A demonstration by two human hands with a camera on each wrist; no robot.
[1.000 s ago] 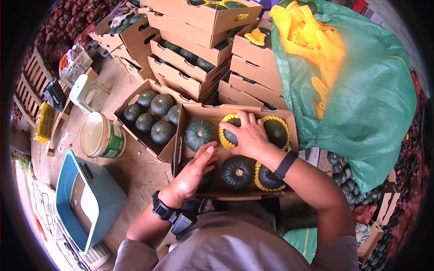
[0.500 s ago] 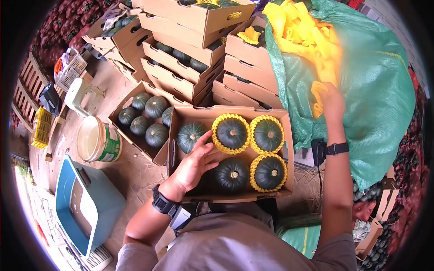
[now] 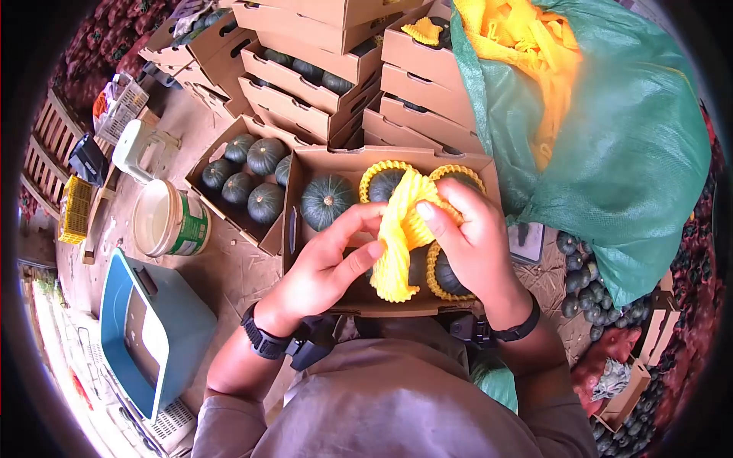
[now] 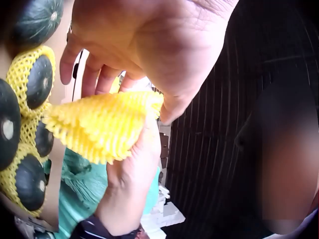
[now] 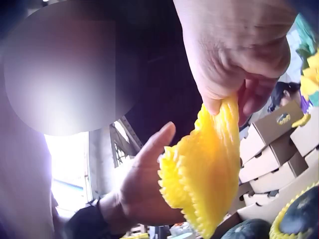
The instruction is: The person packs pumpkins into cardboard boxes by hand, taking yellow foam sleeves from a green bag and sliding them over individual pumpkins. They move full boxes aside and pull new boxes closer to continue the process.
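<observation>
A yellow foam net sleeve [image 3: 406, 229] hangs over the open cardboard box [image 3: 343, 159], pinched at one end between my right hand's [image 3: 477, 240] thumb and fingers. My left hand [image 3: 317, 263] is beside the sleeve, its fingers fairly straight in the left wrist view. The loose end of the sleeve [image 5: 209, 169] has a scalloped edge in the right wrist view. Below lie dark green squashes; a bare squash [image 3: 327, 200] is at the box's far left. A squash in a yellow net [image 4: 37, 82] shows in the left wrist view. The sleeve and hands partly hide the others.
A green woven bag [image 3: 611, 175] stands at the right, with yellow net sleeves [image 3: 527, 46] at its mouth. Stacked cartons [image 3: 305, 114] rise behind. Left are a box of bare squashes [image 3: 265, 202], a white bucket [image 3: 156, 217] and a blue tub [image 3: 187, 328].
My right hand left a netted squash, reached to the bag, and came back over the box with a yellow foam net sleeve. The left hand has moved in beside the sleeve.
</observation>
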